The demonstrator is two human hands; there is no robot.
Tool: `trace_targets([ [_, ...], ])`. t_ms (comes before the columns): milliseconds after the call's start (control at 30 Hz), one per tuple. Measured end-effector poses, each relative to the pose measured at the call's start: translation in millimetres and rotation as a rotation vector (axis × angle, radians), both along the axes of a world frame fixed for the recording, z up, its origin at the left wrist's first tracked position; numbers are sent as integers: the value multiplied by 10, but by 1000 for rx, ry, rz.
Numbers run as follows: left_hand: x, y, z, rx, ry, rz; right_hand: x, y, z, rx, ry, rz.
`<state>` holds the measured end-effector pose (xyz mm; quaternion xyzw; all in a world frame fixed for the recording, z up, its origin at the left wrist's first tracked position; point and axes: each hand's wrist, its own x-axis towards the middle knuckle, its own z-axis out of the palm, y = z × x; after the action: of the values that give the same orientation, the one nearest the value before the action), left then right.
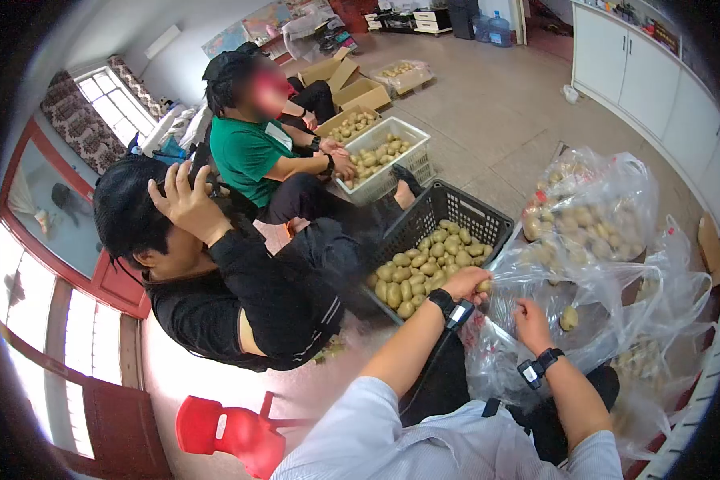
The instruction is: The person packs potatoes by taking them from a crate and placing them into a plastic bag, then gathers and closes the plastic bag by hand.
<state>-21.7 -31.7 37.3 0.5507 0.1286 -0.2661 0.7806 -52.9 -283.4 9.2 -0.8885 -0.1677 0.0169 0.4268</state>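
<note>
Between the black crate and a clear plastic bag (504, 340), my left hand (462, 286) is closed around a kiwifruit (484, 286). My right hand (531, 322) is curled in a fist at the bag's film and appears to grip it; its fingertips are partly hidden. Just right of that fist, a single kiwifruit (569, 318) shows in the bag. The black crate (498, 222), left of the bag, holds many greenish-brown kiwifruit (432, 262). Both my wrists wear black straps with small devices.
A person in black (216, 296) sits at my left, a hand raised to the head. Beyond, a person in green (244, 160) reaches into a white crate (424, 152) of kiwifruit. A large filled plastic bag (592, 208) stands ahead right. A red stool (232, 432) is behind left.
</note>
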Motion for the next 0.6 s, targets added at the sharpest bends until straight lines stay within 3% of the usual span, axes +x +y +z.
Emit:
trace_targets([
  [33,27,27,-60,-11,-1,34,13,-112,-18,-2,2,-4],
  [100,34,82,-97,21,10,96,9,-332,-22,-276,-224,-106],
  [300,97,258,-360,68,80,417,27,-797,25,-561,-251,-295],
  [400,87,312,-327,88,136,451,40,-964,-280,-577,-196,-332],
  [467,122,407,-625,77,129,508,26,-1007,-311,-575,-193,-311],
  [500,190,550,-984,307,-104,364,10,-1026,-319,-573,-190,-289],
  [600,104,524,-703,516,-248,310,-68,-965,-178,-602,-119,-270],
])
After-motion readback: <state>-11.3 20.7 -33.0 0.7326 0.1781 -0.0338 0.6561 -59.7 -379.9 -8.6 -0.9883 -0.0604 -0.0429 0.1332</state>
